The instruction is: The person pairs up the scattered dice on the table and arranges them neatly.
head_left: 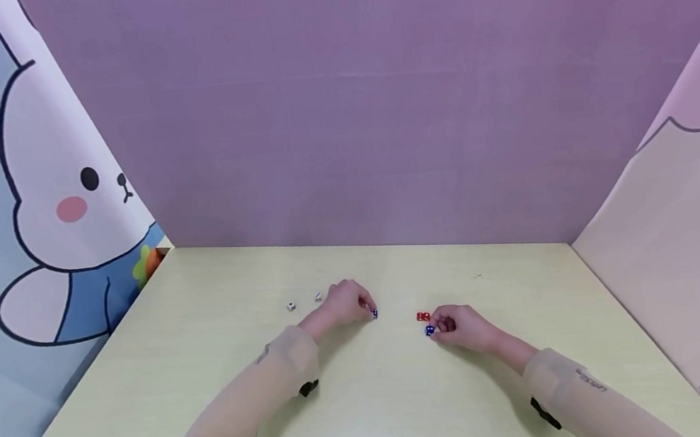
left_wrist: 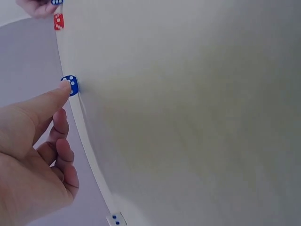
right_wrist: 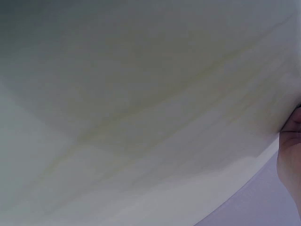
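Near the middle of the table, my left hand (head_left: 349,301) pinches a blue die (head_left: 374,313) with white pips. The left wrist view shows the thumb against this blue die (left_wrist: 74,86), the other fingers curled below. To the right, my right hand (head_left: 464,327) holds a second blue die (head_left: 429,330) between thumb and fingertips. Two red dice (head_left: 423,317) sit side by side just behind that die, close to the right fingertips. Only an edge of the right hand (right_wrist: 290,155) shows in the right wrist view, its die hidden there.
Two white dice stand left of the left hand, one farther left (head_left: 292,306) and one near the wrist (head_left: 318,297). The pale table (head_left: 383,407) ends at a purple back panel (head_left: 346,119). Printed cloths hang at both sides, the left one with a rabbit (head_left: 61,149).
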`<state>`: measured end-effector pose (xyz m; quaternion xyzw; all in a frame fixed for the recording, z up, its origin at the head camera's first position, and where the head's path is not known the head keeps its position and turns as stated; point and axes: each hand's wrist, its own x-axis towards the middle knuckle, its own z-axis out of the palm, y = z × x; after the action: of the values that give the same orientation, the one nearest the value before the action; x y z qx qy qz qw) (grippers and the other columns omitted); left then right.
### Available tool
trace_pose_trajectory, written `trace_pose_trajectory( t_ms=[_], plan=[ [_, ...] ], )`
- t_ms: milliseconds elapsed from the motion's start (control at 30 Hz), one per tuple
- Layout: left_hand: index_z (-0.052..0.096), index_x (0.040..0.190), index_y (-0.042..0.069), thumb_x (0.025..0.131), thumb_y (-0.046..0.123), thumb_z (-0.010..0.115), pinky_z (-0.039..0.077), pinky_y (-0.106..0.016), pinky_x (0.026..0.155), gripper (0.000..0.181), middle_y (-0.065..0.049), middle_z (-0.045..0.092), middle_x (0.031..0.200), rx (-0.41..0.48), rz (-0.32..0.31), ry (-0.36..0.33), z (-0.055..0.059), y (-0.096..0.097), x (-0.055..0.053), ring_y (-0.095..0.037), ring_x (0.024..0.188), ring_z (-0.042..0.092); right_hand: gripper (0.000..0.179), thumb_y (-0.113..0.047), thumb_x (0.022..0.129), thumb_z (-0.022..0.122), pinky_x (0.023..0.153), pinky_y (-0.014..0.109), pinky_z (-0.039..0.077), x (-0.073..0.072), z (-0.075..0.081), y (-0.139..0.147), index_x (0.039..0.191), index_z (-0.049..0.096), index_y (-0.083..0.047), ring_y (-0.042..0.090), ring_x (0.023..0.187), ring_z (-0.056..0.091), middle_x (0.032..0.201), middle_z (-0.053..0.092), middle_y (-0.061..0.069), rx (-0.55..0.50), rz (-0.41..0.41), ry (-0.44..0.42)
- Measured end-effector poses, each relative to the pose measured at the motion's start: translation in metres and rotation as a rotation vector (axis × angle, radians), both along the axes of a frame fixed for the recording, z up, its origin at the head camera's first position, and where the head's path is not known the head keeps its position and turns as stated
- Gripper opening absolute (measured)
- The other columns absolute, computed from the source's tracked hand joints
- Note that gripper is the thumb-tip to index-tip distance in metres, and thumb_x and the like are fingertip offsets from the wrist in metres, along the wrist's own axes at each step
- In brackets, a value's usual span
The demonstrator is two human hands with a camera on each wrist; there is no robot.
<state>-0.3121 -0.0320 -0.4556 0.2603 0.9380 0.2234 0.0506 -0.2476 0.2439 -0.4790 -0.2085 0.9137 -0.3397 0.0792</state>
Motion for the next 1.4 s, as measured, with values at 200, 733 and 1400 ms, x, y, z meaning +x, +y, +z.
trace_pose_trajectory(
  t_ms=[200, 733, 1400],
  plan=[
    [0.074, 0.079, 0.024, 0.073, 0.020, 0.081, 0.033, -0.045, 0.091, 0.009, 0.017, 0.062, 0.067, 0.052, 0.018, -0.043, 0.001, 0.008, 0.012, -0.006, 0.075, 0.052, 0.013, -0.014, 0.082, 0.072, 0.056, 0.020, 0.039, -0.002, -0.002, 0.001, 0.091, 0.063, -0.012, 0.007, 0.063, 0.044, 0.071, 0.051, -0.004, -0.002, 0.010, 0.018],
    [0.074, 0.077, 0.022, 0.072, 0.019, 0.081, 0.033, -0.050, 0.096, 0.010, 0.015, 0.061, 0.062, 0.132, 0.031, -0.108, -0.003, 0.041, 0.039, -0.003, 0.069, 0.051, 0.014, -0.015, 0.082, 0.072, 0.056, 0.020, 0.040, -0.001, -0.002, 0.001, 0.092, 0.063, -0.011, 0.007, 0.063, 0.045, 0.071, 0.051, -0.004, -0.002, 0.024, 0.043],
    [0.074, 0.078, 0.023, 0.071, 0.021, 0.082, 0.034, -0.048, 0.093, 0.011, 0.017, 0.060, 0.062, 0.095, 0.028, -0.051, -0.001, 0.079, 0.044, -0.002, 0.071, 0.051, 0.013, -0.012, 0.082, 0.072, 0.056, 0.019, 0.040, -0.001, -0.002, 0.000, 0.090, 0.062, -0.009, 0.005, 0.063, 0.045, 0.070, 0.051, -0.004, -0.040, 0.032, 0.051]
  ],
)
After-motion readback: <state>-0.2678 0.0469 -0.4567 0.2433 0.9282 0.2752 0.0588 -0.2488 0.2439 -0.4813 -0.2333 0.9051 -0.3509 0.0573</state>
